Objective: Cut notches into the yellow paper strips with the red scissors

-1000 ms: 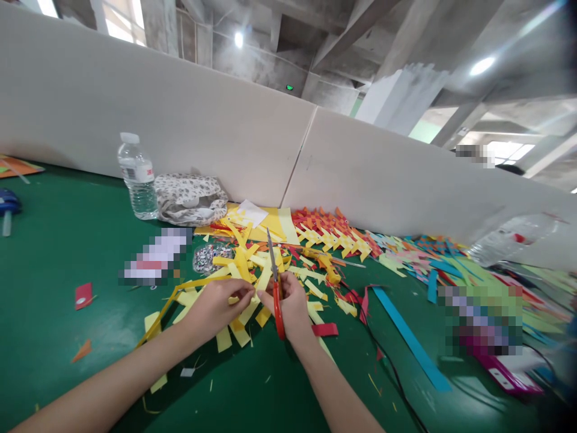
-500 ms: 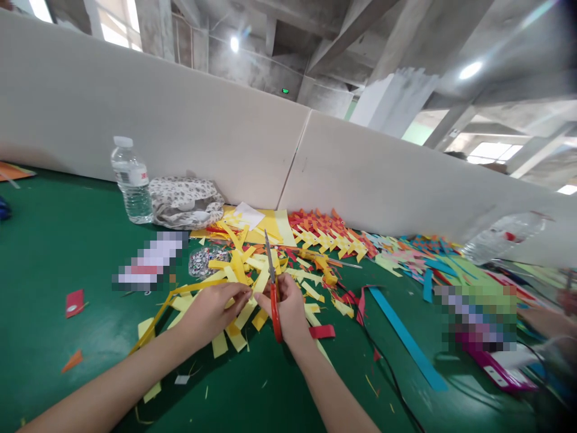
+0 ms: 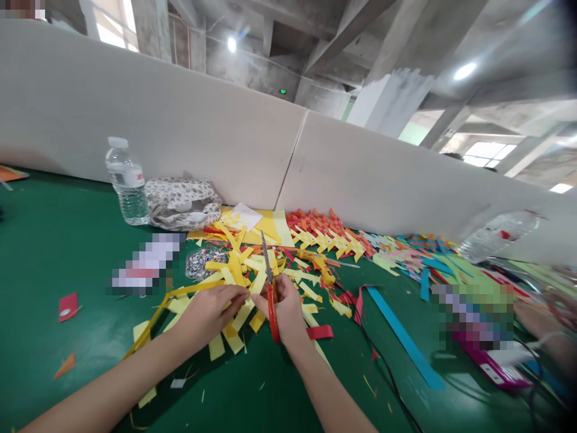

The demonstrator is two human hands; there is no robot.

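Red-handled scissors (image 3: 273,313) rest in my right hand (image 3: 288,308), blades pointing up and away. The fingers of that hand are wrapped round the handle, and its thumb and fingertip reach toward my left hand (image 3: 211,310). My left hand is pinched just left of it, fingertips nearly touching the right ones; what it pinches is too small to make out. Under and around both hands lie many yellow paper strips (image 3: 216,347). A clear bag of googly eyes (image 3: 205,263) is just beyond my left hand.
A water bottle (image 3: 127,183) and patterned cloth bag (image 3: 183,201) stand by the partition (image 3: 202,120). Woven paper pieces (image 3: 320,231) lie at the back. A blue strip (image 3: 403,337), black cable (image 3: 387,367) and magenta power strip (image 3: 496,367) are rightward, near another person's hand (image 3: 536,319).
The view has shifted slightly, moving the scene a little left. My hands keep nearly the same pose. The other person's hand at the right has moved a little.
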